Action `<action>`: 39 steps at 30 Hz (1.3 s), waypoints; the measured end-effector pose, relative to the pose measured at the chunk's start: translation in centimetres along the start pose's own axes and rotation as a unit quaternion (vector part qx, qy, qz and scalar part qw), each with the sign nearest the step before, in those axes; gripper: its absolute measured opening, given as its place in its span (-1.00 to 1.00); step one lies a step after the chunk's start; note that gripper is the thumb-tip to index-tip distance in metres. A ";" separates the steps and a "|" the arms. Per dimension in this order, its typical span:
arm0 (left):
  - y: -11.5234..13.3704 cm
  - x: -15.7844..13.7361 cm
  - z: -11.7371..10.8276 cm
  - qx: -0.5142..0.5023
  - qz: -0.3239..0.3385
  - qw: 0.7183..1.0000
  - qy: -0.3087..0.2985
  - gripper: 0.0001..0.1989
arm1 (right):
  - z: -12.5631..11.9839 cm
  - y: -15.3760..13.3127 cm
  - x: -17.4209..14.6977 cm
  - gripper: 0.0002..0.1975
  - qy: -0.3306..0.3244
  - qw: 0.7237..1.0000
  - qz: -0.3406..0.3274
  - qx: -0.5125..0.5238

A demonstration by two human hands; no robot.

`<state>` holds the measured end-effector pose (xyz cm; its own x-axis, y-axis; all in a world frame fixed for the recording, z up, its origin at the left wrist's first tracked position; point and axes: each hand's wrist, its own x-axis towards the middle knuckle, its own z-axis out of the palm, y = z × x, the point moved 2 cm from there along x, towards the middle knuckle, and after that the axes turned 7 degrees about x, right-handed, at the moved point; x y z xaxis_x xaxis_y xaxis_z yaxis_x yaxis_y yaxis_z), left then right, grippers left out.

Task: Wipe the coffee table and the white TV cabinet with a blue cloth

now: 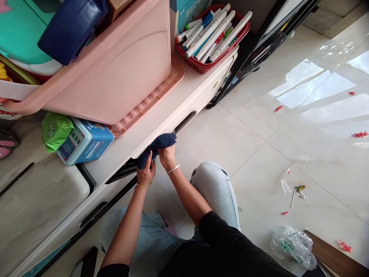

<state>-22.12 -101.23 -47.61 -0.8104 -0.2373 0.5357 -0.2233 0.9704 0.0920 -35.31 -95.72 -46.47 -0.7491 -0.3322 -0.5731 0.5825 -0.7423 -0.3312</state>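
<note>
A dark navy cloth (162, 141), with a towel-like texture, is bunched up at the front edge of the white cabinet (161, 129). My left hand (146, 172), with a gold bangle at the wrist, has its fingers closed on the cloth's lower left part. Close beside it, my right hand (167, 157), wearing a silver bangle, grips the right part of the cloth. Folds of the cloth hide some of my fingertips. Just past the cloth is a dark drawer handle (185, 121) on the cabinet front.
On the cabinet top stand a pink storage bin (129, 61), a red basket (203, 68) of markers, and a blue-and-white box (93, 142) with a green packet (54, 132). Plastic wrap (294, 246) and red scraps lie on the tiled floor (253, 161). My knee (215, 188) is near the cabinet.
</note>
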 end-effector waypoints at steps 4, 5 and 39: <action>0.2 0.3 -0.1 -0.003 -0.003 1.000 0.000 -0.37 | 0.2 0.0 -0.1 -0.69 0.011 1.000 0.013 0.006; 0.2 0.4 -0.1 -0.005 -0.003 1.000 0.001 -0.36 | 0.3 -0.1 -0.2 -0.68 0.009 1.000 0.011 0.011; 1.6 1.6 -1.2 -0.025 -0.068 0.997 -0.023 -0.50 | -0.6 0.2 0.2 -0.79 0.009 0.997 0.074 0.013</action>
<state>-23.17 -99.97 -45.60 -0.7983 -0.3679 0.4768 -0.3065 0.9297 0.2042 -35.16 -95.57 -47.14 -0.6493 -0.4290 -0.6280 0.6782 -0.7003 -0.2227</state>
